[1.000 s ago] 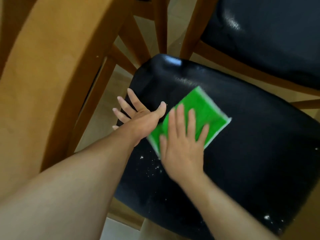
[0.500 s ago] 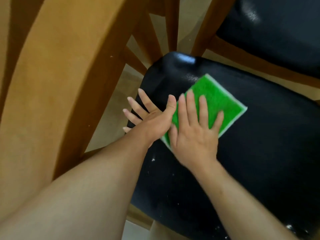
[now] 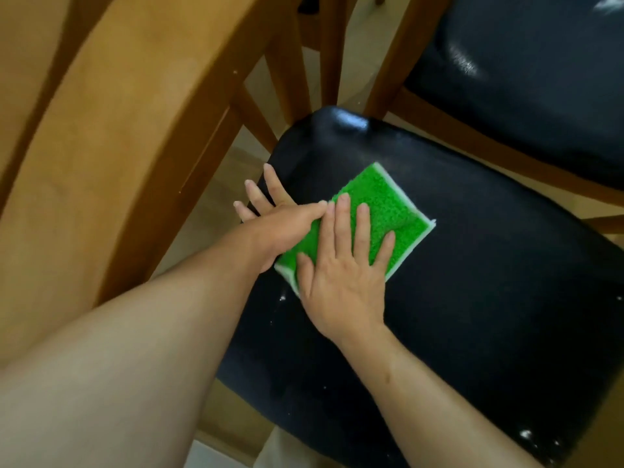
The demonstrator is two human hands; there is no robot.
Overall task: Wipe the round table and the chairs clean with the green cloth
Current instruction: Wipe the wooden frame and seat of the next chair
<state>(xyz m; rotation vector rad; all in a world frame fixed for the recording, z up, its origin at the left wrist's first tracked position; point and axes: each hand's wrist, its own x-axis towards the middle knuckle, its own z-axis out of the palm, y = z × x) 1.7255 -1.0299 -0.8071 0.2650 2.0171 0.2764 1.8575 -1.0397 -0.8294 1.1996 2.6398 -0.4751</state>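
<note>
Down on the black padded leather chair seat, the folded green cloth with a white edge lies flat toward the seat's far left part. The right hand presses on the cloth's near half, palm down, its grip spread apart with straight fingers laid over the green pile. The left hand rests at the left edge of the seat, just beside the cloth and touching the right hand's forefinger with its thumb; its fingers are straight and fanned out past the seat's rim, holding nothing. White crumbs dot the black leather just near of the cloth, and more specks sit at the near right corner of the seat. A second black chair seat in a brown wooden frame stands to the far right. The light brown wooden round surface fills the left side of the view, with wooden legs beneath it.
</note>
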